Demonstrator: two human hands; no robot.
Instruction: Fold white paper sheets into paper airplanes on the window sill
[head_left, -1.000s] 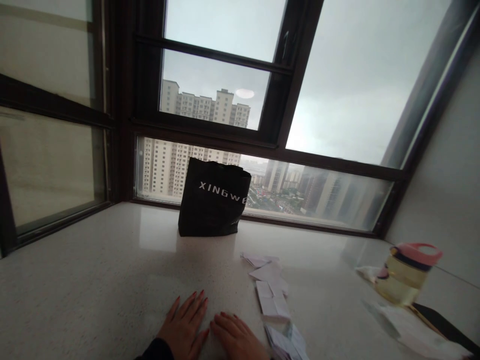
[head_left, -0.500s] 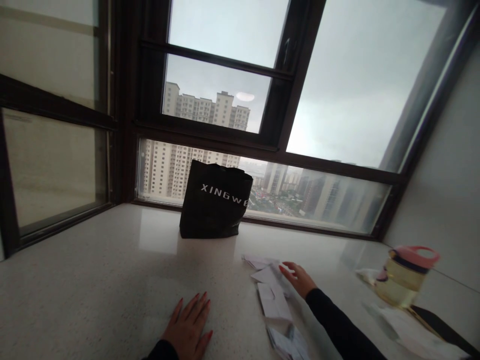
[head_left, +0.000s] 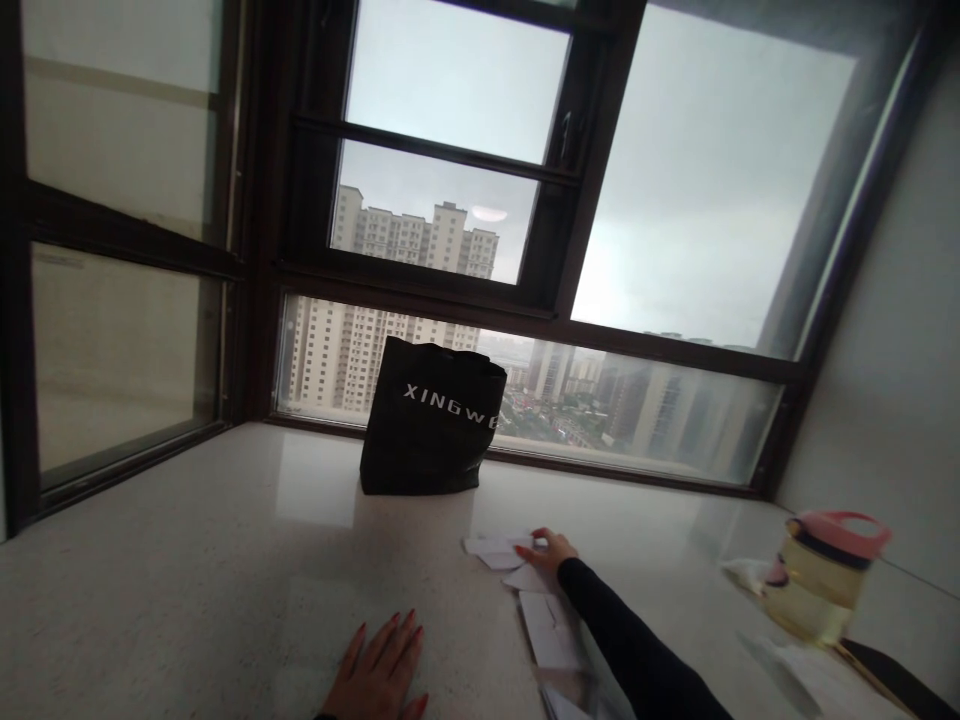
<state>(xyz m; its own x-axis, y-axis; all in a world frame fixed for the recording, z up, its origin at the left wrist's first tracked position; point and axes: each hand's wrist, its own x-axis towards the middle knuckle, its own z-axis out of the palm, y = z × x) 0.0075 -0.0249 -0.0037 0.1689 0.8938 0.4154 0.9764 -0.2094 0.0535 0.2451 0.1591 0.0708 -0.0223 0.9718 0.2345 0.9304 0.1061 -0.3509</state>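
My left hand lies flat on the pale speckled sill, fingers spread, holding nothing. Farther forward and to the right, my right hand touches the far end of a row of white folded papers. Its fingers are bent over the farthest paper; whether they pinch it is too small to tell. The papers overlap in a line running toward the bottom edge. Behind them a black bag with white lettering stands upright by the window.
At the right stands a yellowish bottle with a pink lid. Crumpled clear plastic is beside it, with a white packet and a dark flat object nearer. Dark window frames border the sill.
My right hand has moved left and forward onto the far papers, and the farthest papers now extend more to the left. My left hand remains flat. The view has tilted slightly up.
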